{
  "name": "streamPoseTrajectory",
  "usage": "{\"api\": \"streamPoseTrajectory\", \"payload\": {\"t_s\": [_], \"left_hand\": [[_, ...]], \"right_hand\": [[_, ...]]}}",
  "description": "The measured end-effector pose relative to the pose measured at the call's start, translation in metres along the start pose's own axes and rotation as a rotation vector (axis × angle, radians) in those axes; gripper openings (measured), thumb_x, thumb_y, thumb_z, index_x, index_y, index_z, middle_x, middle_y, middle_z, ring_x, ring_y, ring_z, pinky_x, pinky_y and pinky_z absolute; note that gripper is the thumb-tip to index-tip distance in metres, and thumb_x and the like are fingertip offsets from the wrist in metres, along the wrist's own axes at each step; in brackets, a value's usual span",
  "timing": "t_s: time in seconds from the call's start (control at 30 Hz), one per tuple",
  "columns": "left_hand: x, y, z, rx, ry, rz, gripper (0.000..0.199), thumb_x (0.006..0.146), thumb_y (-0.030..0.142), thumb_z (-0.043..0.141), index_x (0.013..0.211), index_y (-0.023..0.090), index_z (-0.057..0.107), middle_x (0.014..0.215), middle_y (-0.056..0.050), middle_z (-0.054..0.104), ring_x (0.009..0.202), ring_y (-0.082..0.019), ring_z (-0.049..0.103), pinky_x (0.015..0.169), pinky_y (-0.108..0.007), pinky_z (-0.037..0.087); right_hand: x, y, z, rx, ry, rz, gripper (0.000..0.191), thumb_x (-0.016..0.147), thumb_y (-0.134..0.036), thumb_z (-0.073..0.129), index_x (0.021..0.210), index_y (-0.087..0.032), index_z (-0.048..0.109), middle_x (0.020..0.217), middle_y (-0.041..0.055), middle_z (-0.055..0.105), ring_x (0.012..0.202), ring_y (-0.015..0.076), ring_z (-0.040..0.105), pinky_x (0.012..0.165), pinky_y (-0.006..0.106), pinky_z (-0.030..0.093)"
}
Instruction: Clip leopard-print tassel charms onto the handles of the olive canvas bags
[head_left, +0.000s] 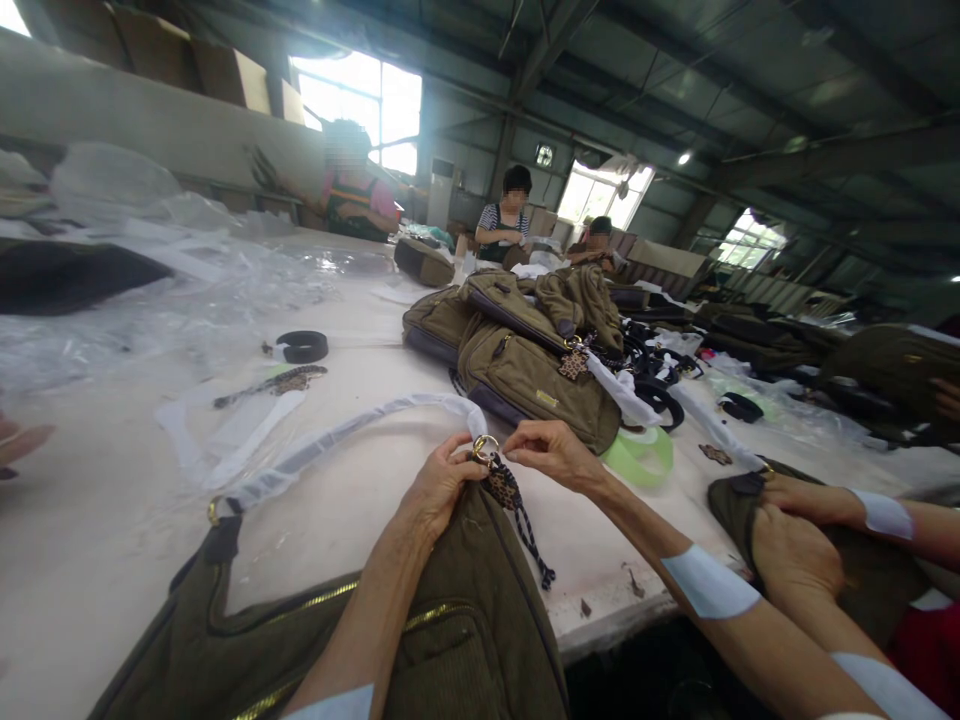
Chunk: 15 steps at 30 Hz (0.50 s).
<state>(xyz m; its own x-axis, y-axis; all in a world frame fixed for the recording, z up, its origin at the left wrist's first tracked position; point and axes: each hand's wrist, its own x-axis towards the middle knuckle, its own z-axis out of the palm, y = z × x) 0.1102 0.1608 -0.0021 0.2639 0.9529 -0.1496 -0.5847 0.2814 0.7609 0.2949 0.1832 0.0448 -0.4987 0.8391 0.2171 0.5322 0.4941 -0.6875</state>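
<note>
An olive-green handbag (450,665) with gold zips lies in front of me. Its handle (352,430), wrapped in white paper, arches between two gold rings. My left hand (439,490) grips the bag's upper corner, thumb and fingers against the right-hand gold ring (486,449). From that ring hangs a patterned charm (502,487) with a dark braided cord (534,550). Just right of the ring, my right hand (551,450) is closed in a pinch. Whatever sits between its fingertips is too small to make out.
A pile of olive bags (525,360) stands ahead, with a light-green strip (641,455) beside it. A rolled black strap (302,347) and clear plastic (225,300) lie on the white table (360,520). A co-worker's hands (795,550) handle another bag at right; several people sit beyond.
</note>
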Motion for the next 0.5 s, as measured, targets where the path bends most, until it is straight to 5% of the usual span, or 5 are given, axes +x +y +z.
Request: {"api": "streamPoseTrajectory", "payload": {"t_s": [0.23,0.5], "left_hand": [[0.001,-0.001,-0.001,0.013,-0.007,-0.011,0.059,0.049,0.000,0.066,0.106,0.012,0.053,0.074,-0.002,0.069,0.066,-0.012,0.061,0.067,-0.022,0.045],[0.002,0.001,-0.001,0.016,-0.004,-0.053,0.059,0.051,0.002,0.068,0.107,0.012,0.053,0.074,-0.003,0.069,0.063,-0.011,0.061,0.065,-0.022,0.046]], "right_hand": [[0.008,0.004,-0.001,0.130,-0.119,0.019,0.021,0.079,-0.032,0.063,0.081,-0.013,0.070,0.070,-0.0011,0.048,0.062,0.0089,0.041,0.056,0.023,0.030],[0.024,0.006,-0.016,0.067,-0.285,-0.151,0.022,0.085,-0.034,0.057,0.082,-0.013,0.065,0.078,0.0010,0.051,0.073,0.0114,0.047,0.068,0.024,0.036]]}}
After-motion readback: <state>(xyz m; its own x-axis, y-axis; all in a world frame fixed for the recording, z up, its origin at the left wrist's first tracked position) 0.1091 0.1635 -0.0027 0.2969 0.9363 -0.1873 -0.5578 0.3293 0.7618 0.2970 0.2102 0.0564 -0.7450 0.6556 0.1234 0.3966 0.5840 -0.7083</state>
